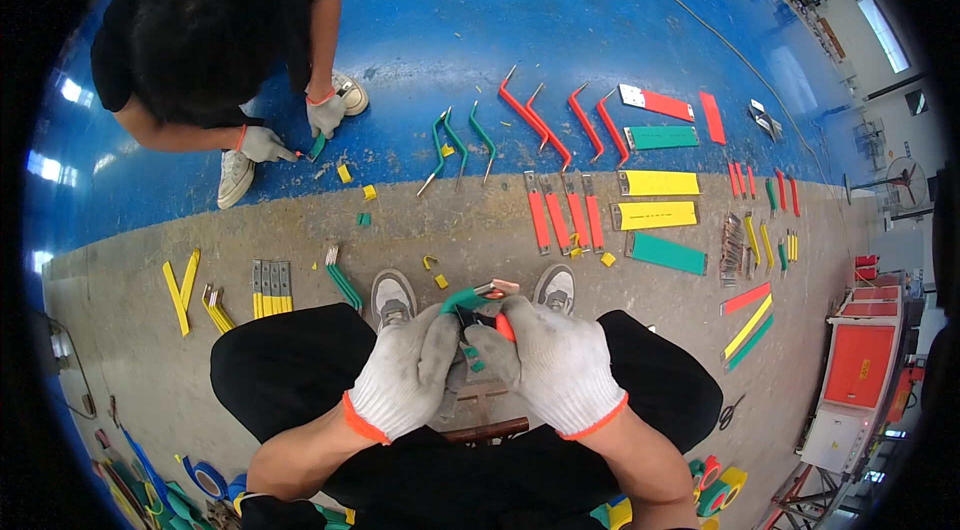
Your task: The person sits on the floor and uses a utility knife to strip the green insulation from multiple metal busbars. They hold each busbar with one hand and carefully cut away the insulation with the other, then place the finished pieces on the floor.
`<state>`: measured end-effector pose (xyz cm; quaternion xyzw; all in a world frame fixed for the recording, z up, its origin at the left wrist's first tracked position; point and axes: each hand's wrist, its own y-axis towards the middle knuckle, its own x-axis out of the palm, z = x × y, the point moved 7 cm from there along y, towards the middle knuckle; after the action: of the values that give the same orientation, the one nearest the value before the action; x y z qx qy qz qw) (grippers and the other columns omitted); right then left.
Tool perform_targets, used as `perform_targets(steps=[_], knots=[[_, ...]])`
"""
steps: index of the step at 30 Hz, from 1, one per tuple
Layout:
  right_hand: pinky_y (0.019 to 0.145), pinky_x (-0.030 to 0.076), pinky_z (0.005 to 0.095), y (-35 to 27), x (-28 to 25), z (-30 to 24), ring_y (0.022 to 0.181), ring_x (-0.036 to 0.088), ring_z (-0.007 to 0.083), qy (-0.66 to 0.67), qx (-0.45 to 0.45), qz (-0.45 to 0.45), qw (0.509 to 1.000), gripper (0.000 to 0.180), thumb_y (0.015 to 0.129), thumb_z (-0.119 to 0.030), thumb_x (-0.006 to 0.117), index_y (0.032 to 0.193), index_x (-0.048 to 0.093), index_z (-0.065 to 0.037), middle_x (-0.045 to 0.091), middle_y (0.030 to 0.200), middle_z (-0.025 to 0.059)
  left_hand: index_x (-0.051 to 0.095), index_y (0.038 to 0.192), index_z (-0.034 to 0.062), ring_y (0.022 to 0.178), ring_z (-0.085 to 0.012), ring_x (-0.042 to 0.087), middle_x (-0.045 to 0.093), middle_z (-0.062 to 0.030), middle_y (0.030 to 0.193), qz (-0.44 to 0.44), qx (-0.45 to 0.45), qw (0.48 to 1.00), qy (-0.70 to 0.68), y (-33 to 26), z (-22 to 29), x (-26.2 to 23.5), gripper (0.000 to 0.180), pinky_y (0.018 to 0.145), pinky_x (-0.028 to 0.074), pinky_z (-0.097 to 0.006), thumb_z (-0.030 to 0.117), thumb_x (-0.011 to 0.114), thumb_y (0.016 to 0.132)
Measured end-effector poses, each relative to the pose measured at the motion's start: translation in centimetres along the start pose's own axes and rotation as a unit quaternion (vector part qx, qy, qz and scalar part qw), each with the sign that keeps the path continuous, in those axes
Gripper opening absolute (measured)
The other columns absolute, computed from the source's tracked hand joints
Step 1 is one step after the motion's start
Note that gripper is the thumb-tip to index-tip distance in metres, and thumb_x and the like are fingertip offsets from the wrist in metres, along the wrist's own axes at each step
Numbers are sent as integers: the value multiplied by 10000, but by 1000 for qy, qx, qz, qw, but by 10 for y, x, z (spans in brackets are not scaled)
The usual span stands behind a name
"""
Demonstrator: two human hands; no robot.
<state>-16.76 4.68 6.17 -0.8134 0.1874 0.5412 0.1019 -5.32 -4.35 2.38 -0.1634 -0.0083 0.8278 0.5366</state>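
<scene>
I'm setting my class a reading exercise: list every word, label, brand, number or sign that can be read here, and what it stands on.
Lower wide yellow bar: a line of dark print, too small to read.
Red cabinet: a small label, too blurred to read.
I can make out no readable text anywhere else.

Near the edge of the blue floor (430, 40) there are three bent green rods (483, 134), four bent red rods (586, 124), four narrow red bars (554, 216), two wide yellow bars (655, 216) and two wide green bars (663, 137). Toward the floor's left edge lie two yellow strips (175, 297) and probably four grey-ended yellow bars (272, 305), hard to separate at this size. One green-sleeved bar (463, 302) is held above the floor.
</scene>
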Motion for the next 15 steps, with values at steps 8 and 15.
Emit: perform_targets(steps=[8, 15], knots=[[438, 503, 385, -5, 0, 3, 486, 650, 287, -27, -17, 21, 999, 421, 929, -464, 736, 927, 668, -48, 617, 603, 105, 538, 995, -61, 653, -362, 573, 570, -199, 814, -2, 90, 992, 85, -2, 0, 3, 151, 581, 460, -425, 50, 447, 1043], [438, 488, 402, -9, 6, 7, 499, 650, 296, -23, -5, 3, 1000, 407, 926, -453, 743, 930, 654, -55, 622, 619, 106, 530, 1082, -119, 694, -331, 589, 565, -206, 899, 13, 211, 952, 223, -8, 4, 2, 196, 555, 462, -420, 27, 561, 956]])
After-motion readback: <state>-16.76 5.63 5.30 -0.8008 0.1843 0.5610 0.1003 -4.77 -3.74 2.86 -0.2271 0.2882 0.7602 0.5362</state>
